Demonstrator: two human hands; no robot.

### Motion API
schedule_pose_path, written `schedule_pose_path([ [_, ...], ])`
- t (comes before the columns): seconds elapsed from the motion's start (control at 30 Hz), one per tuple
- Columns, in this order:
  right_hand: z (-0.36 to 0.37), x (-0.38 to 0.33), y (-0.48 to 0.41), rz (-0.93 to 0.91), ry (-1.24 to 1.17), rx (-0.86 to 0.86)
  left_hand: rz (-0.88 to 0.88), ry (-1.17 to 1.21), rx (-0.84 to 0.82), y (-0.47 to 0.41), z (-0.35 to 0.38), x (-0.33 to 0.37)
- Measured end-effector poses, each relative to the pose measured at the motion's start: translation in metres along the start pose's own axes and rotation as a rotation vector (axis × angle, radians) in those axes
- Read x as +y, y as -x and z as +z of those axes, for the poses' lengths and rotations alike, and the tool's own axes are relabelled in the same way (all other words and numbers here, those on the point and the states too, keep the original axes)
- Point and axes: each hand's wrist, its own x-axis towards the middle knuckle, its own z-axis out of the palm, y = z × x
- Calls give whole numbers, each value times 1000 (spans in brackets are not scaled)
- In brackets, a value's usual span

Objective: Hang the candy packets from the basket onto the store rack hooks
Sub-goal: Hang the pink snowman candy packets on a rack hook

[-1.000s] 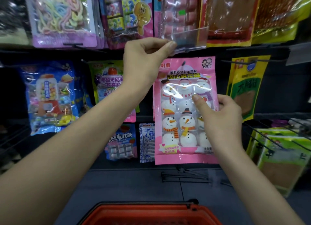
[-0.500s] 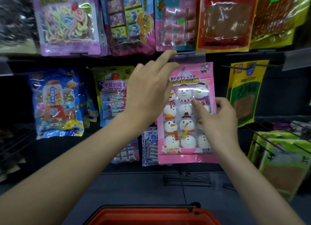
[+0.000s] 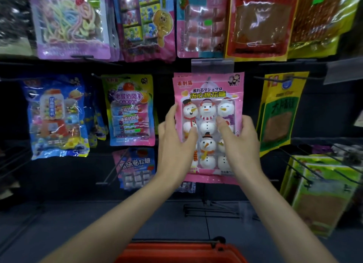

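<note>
A pink packet of snowman marshmallows (image 3: 208,97) hangs at the rack's middle, under a clear price-tag flap (image 3: 212,66). My left hand (image 3: 174,145) grips the packet's left edge, thumb across the front. My right hand (image 3: 240,143) grips its right edge, thumb on the clear window. The hook itself is hidden behind the flap and the packet's top. At the bottom edge shows the rim of the red basket (image 3: 180,253); its contents are out of sight.
Packets hang all around: a blue gumball packet (image 3: 57,117), a yoghurt-candy packet (image 3: 129,109), a yellow-green packet (image 3: 280,109), and a full upper row. Bare wire hooks (image 3: 306,164) jut out at right over green packets. More hooks (image 3: 212,209) stick out below.
My left hand let go of the price-tag flap above and came down to the packet's left edge. The flap has dropped flat. My right hand stays on the packet's right side.
</note>
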Motion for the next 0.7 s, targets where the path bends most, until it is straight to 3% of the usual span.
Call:
schedule_pose_path([
  [0.2,4,4,-4,-20,-1,27,-17,116,23,-2,16,-14],
  [0.43,15,23,7,-346,350,97,1,108,104,-12,23,-26],
  [0.7,36,39,-9,-364,572,48,31,0,110,-38,30,-48],
])
